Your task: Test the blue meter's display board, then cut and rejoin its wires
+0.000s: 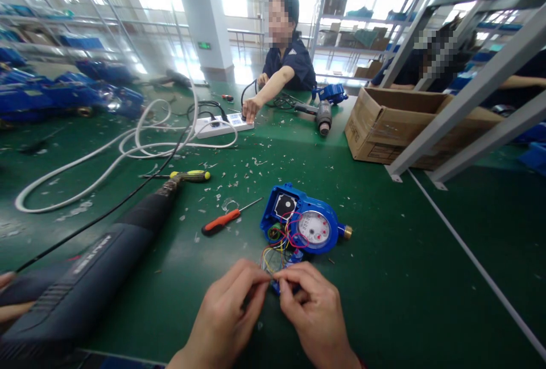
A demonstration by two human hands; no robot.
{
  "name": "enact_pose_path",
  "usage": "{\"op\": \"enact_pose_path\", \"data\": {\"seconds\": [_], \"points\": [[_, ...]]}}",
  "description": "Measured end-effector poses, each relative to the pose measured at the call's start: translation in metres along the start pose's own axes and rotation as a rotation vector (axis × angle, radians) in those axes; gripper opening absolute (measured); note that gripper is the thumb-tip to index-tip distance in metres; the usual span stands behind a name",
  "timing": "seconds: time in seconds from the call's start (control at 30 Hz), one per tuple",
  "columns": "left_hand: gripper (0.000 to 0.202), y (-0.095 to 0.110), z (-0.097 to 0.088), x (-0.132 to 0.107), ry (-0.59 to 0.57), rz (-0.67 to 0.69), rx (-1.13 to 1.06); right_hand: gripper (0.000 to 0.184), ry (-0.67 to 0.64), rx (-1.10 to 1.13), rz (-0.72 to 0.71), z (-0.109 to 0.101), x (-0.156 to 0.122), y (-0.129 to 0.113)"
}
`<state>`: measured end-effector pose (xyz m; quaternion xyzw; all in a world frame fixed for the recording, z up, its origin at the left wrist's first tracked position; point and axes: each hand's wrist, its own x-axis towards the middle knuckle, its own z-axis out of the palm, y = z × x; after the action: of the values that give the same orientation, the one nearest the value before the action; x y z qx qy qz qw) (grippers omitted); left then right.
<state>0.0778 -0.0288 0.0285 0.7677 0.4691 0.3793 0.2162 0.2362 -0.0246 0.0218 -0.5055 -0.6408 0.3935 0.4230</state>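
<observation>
A blue water meter (318, 229) with a round dial and a brass fitting lies on the green table. Its square compartment is uncovered, and thin coloured wires (273, 255) come out of it toward me. Just below the meter, my left hand (232, 306) pinches the ends of these wires between thumb and forefinger. My right hand (313, 306) meets it there, fingertips closed on the wires too. The exact wire ends are hidden by my fingers. A small blue part (276, 286) shows partly between my hands.
An orange-black screwdriver (222, 221) and a yellow-handled screwdriver (190, 176) lie left of the meter. A large heat gun (98, 266) is held by another hand (6, 295). Across the table a co-worker (285, 70) touches a power strip (219, 125). A cardboard box (375, 130) stands behind slanted metal legs (464, 96).
</observation>
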Motion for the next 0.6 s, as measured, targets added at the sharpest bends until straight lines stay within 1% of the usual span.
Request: {"op": "enact_pose_path", "data": {"seconds": [0.13,0.23,0.3,0.4,0.43,0.5,0.6], "points": [[0.011,0.0003,-0.0012,0.0027,-0.018,-0.045,-0.01,0.013,-0.046,-0.02,-0.002,-0.0006,0.0015,-0.0009],[0.01,-0.0007,-0.0038,0.0041,-0.022,-0.051,0.004,0.011,-0.047,-0.037,0.006,-0.0001,0.0027,-0.003],[0.01,-0.0029,-0.0057,0.0039,0.01,-0.072,0.032,0.012,-0.043,-0.031,0.026,0.0002,0.0028,-0.0045],[0.012,-0.0068,-0.0074,0.0022,0.089,-0.173,0.07,0.011,-0.046,-0.007,0.078,-0.0001,0.0021,-0.0057],[0.014,-0.0077,-0.0074,0.0014,0.1,-0.197,0.068,0.011,-0.048,0.0,0.091,-0.0003,0.0018,-0.0055],[0.015,-0.0081,-0.0067,0.0005,0.072,-0.186,0.038,0.012,-0.056,0.013,0.105,-0.0005,0.0015,-0.0048],[0.014,-0.0057,-0.0046,0.0017,-0.009,-0.123,-0.014,0.012,-0.072,0.035,0.123,-0.0003,0.0019,-0.0033]]}}
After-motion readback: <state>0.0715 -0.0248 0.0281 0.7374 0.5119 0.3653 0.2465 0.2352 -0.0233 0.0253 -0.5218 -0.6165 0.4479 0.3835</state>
